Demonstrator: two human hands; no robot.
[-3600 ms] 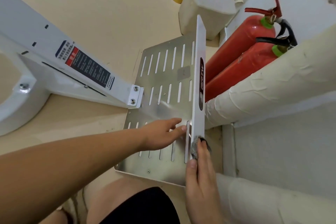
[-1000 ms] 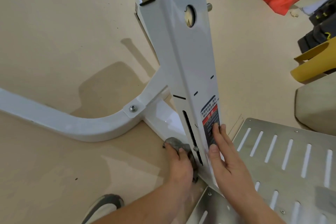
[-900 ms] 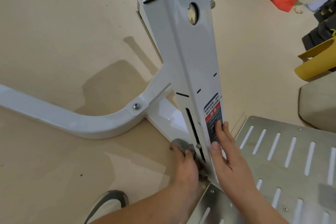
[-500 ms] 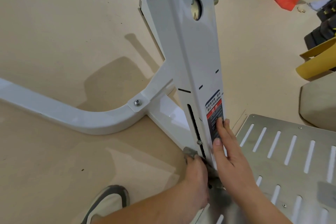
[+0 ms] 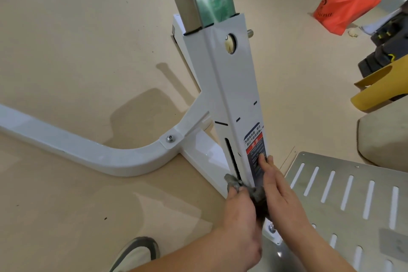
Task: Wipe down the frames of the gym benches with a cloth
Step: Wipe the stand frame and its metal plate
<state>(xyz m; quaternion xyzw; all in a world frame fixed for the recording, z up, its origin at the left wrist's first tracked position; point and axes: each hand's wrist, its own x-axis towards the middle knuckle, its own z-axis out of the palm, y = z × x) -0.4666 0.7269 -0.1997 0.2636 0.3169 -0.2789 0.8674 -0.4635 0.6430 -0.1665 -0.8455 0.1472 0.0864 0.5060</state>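
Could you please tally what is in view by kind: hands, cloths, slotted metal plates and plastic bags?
Hands: 2 (left hand, right hand)
Cloths: 1 (grey cloth)
Slotted metal plates: 1 (slotted plate)
Plastic bags: 1 (orange bag)
Total: 5

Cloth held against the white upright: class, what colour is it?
The cloth is dark grey, best seen in the head view.

Red plastic bag (image 5: 344,4) on the beige floor (image 5: 77,40) — grey shoe (image 5: 136,252) nearer.
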